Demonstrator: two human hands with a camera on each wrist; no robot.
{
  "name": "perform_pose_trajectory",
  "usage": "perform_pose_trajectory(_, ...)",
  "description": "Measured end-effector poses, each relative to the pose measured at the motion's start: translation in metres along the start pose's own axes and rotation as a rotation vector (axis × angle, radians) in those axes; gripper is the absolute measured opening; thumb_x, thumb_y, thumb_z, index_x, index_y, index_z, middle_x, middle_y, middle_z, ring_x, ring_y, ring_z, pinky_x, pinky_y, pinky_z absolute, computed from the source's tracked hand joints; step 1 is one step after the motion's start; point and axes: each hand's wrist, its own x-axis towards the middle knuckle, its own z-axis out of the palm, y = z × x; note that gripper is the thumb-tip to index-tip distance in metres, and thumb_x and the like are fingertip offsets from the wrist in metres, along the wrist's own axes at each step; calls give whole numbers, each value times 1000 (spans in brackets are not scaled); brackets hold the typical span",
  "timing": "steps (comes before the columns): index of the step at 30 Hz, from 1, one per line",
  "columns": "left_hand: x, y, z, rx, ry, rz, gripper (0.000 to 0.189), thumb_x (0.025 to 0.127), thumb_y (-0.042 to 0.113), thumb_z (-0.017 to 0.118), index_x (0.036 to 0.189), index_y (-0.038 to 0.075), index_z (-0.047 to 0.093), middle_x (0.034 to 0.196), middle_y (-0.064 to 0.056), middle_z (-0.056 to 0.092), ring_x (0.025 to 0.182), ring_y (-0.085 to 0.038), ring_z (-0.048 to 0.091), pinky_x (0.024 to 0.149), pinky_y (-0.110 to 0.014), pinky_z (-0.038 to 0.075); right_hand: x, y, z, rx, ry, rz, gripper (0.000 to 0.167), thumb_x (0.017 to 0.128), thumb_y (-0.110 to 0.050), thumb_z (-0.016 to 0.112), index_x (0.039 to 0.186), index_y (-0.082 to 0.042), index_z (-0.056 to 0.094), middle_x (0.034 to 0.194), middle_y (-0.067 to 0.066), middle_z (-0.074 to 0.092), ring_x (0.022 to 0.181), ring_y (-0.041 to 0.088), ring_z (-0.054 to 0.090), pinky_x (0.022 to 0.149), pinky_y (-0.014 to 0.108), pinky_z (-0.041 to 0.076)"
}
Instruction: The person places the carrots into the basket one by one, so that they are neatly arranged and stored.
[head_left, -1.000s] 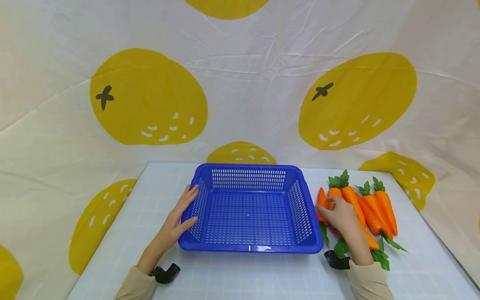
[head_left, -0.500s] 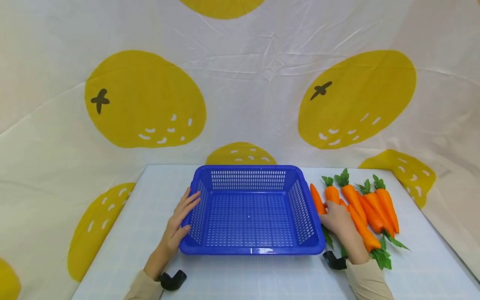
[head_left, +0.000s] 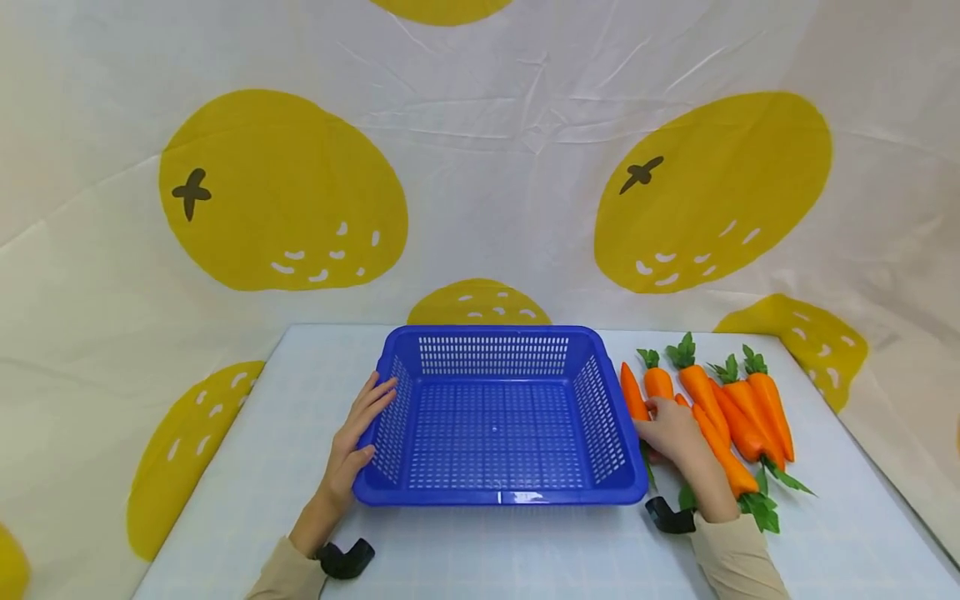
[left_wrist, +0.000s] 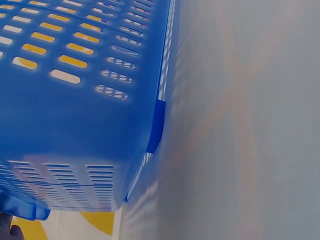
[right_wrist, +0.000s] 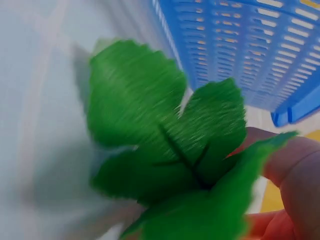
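Observation:
In the head view, a blue slotted plastic basket (head_left: 495, 442) stands in the middle of the table. My left hand (head_left: 349, 446) rests on its left rim, fingers fairly straight over the edge; the left wrist view shows mostly the basket's outer wall (left_wrist: 75, 125). My right hand (head_left: 675, 435) grips the leftmost orange carrot (head_left: 632, 390), close beside the basket's right wall. That carrot points away from me, its green leaves (right_wrist: 145, 100) filling much of the right wrist view. The hand covers the carrot's middle. Another carrot (head_left: 658, 382) lies just right of it.
Several more carrots (head_left: 750, 417) with green tops lie together at the right, pointing different ways. The white table (head_left: 465, 550) ends at a hanging cloth (head_left: 495, 192) printed with yellow fruit. A black wrist camera (head_left: 670, 517) sits by each sleeve.
My right hand has come down and closed round the leftmost carrot, whose tip has shifted left and away. Neighbouring carrots have spread slightly. My left thumb has drawn back to the basket's outer side.

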Motion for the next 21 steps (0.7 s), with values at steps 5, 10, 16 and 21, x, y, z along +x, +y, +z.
perform_pose_trajectory(5,0,0,-1,15,-3,-12,59,89,13,36,140,-13,44,149,-32,37,147,-46,12,120,-38,5,4,7,-2,89,-37,-10,80,90,-44,65,139,14,40,84,17,61,50,20,59,56,31,51)
perform_pose_trajectory(10,-1,-1,0,27,-7,-31,58,92,17,36,141,-12,44,150,-30,37,148,-44,12,119,-37,5,3,9,-9,153,-28,-14,88,91,-50,65,141,16,35,85,19,60,49,22,61,54,34,53)
perform_pose_trajectory(16,0,1,0,25,0,-43,57,93,18,36,142,-10,45,151,-28,38,148,-43,12,118,-49,5,0,4,-21,241,-2,2,89,91,-51,65,145,11,32,65,8,57,50,25,61,53,34,53)
perform_pose_trajectory(21,-1,2,-1,15,0,-41,58,92,17,36,141,-10,45,150,-28,38,148,-43,12,118,-47,5,-3,3,-28,298,20,21,90,90,-57,62,148,6,32,76,8,59,59,23,58,58,33,53)
